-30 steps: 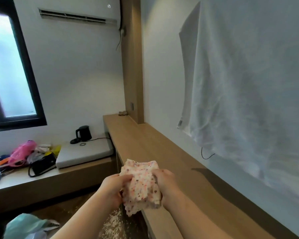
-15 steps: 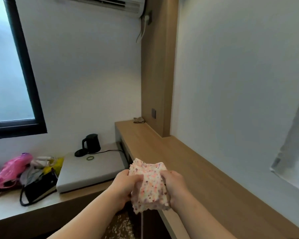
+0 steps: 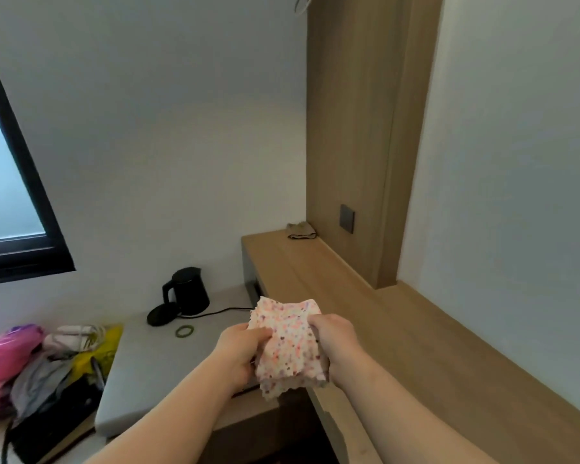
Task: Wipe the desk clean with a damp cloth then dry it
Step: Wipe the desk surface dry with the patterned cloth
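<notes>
Both hands grip the speckled cloth (image 3: 287, 343) — left hand (image 3: 240, 351) pinching its left edge, right hand (image 3: 332, 343) bunching its right — held in the air at the near edge of the wooden tabletop (image 3: 399, 346). Likely readying it — wiping not yet begun. Next: lower it flat onto the wood.

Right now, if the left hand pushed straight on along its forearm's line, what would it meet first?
Apart from the speckled pink-and-white cloth in its grip, the left hand would likely meet the long light wooden desk top first; depth is unclear, so it might pass above it.
</notes>
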Demonstrator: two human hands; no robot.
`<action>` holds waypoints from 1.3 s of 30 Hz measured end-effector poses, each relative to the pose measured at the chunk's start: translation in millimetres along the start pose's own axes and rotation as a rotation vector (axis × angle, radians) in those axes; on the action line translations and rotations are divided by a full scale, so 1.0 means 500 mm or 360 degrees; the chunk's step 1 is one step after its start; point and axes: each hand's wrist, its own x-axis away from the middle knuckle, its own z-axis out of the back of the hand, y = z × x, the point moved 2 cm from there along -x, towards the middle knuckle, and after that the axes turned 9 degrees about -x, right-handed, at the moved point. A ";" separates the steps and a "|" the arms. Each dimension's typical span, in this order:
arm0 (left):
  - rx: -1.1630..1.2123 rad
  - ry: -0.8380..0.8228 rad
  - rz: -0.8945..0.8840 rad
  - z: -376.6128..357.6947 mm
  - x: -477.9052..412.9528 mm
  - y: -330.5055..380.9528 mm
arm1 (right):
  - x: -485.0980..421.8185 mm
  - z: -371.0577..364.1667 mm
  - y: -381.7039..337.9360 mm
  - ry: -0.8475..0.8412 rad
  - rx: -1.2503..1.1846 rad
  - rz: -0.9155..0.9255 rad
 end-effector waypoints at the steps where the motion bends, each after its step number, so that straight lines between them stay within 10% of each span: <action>1: 0.0010 0.0014 0.0007 0.011 -0.044 0.014 | -0.041 -0.024 -0.006 -0.0014 0.0020 -0.0020; 19: -0.0154 -0.0124 0.0212 0.197 -0.845 0.226 | -0.736 -0.422 -0.068 0.0137 0.0250 -0.0043; 39: -0.0410 0.0123 0.0330 -0.008 -1.513 0.341 | -1.485 -0.442 -0.188 0.0236 0.0448 -0.0159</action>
